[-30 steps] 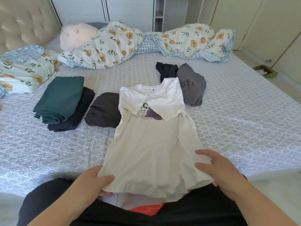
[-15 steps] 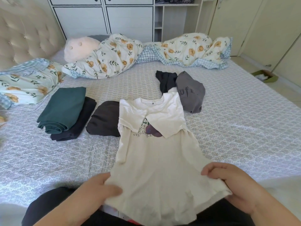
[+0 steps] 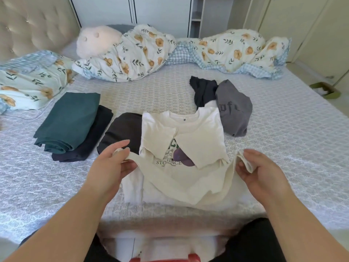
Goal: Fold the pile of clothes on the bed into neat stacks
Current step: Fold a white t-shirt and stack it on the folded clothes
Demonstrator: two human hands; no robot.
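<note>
Cream printed T-shirt (image 3: pixel 188 178) lying mid-bed on the patterned bedsheet (image 3: pixel 283 148), sleeves folded in over the chest, hem lifted and doubled up toward the print. Left hand (image 3: pixel 111 165) pinching the left hem corner; right hand (image 3: pixel 264 173) pinching the right hem corner, cloth bunched between thumb and fingers. To the left, folded teal garment (image 3: pixel 68 120) stacked on a navy one (image 3: pixel 90 138); folded dark brown piece (image 3: pixel 122 131) touching the shirt; grey printed top (image 3: pixel 234 110) and black garment (image 3: pixel 204 91) unfolded beyond. Floral duvet (image 3: pixel 132 53) bunched along the far edge.
</note>
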